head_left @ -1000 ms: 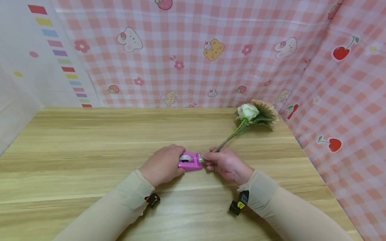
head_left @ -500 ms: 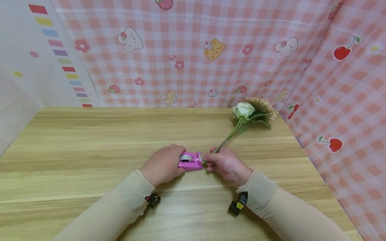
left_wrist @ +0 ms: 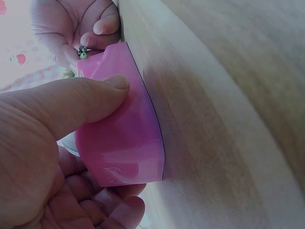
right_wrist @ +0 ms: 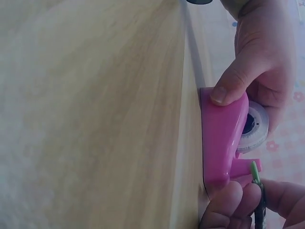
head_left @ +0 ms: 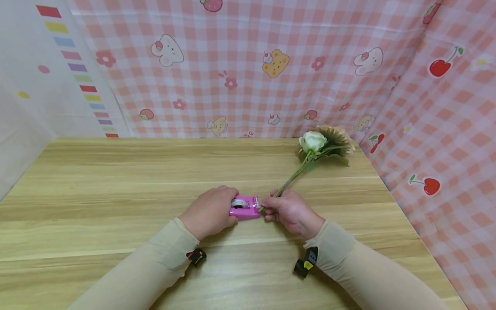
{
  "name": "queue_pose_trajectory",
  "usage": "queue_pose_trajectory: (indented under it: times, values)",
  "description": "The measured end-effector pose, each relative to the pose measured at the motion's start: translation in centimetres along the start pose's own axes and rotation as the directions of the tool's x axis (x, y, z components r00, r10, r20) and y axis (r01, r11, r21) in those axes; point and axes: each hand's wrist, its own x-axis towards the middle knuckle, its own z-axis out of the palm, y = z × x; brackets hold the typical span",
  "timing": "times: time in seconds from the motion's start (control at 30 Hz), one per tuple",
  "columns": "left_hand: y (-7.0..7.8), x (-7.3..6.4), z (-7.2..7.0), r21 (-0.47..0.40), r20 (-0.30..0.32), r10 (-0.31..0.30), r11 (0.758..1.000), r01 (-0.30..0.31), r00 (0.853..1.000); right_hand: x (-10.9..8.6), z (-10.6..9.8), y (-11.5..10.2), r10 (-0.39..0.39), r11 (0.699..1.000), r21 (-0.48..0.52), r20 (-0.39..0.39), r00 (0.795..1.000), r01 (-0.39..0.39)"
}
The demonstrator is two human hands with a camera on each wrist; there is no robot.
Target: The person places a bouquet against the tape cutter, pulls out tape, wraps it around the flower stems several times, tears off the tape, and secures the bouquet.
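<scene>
My left hand [head_left: 211, 212] grips a pink tape dispenser [head_left: 244, 214] on the table, its thumb [left_wrist: 102, 98] flat along one side in the left wrist view. A roll of clear tape [right_wrist: 258, 131] sits in the dispenser. Just past its cutter end, my right hand [head_left: 295, 213] pinches the lower stems [head_left: 288, 183] of two artificial flowers between thumb and fingers. The stem ends point toward the cutter; whether tape clings to them is too small to tell. One flower is a white rose [head_left: 312, 141], the other a frilly beige bloom [head_left: 342, 137] partly behind it.
The wood-grain table [head_left: 116, 181] reaches back to a pink checked cloth [head_left: 232, 51]. Another checked cloth [head_left: 461, 142] borders the right side, close to the blooms. A black wrist camera [head_left: 196, 257] hangs below the left cuff.
Between the first and second frames the blooms swing slightly left and the stem ends shift down beside the cutter. Since then nothing visibly moves; the left hand keeps its grip on the tape dispenser.
</scene>
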Motion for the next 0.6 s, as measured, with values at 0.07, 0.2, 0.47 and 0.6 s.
queue_pose_trajectory:
  times: [0.07,0.2,0.47,0.6]
  values:
    - [0.03,-0.03,-0.05,0.002,0.001,-0.001,1.000,0.001,1.000,-0.02,0.01,-0.06,-0.002,1.000,0.000,0.002,1.000,0.002]
    - [0.02,-0.05,-0.01,0.000,0.002,-0.007,1.000,0.007,1.000,-0.05,0.14,-0.29,-0.015,1.000,0.008,0.000,1.000,0.015]
    - [-0.01,-0.10,0.01,-0.009,-0.001,-0.007,1.000,0.007,1.000,0.02,0.11,-0.48,-0.011,1.000,-0.004,-0.008,1.000,0.011]
    - [-0.03,-0.07,0.05,-0.011,-0.001,-0.008,1.000,0.008,1.000,-0.07,-0.05,-0.63,-0.004,0.999,-0.032,0.001,1.000,0.004]
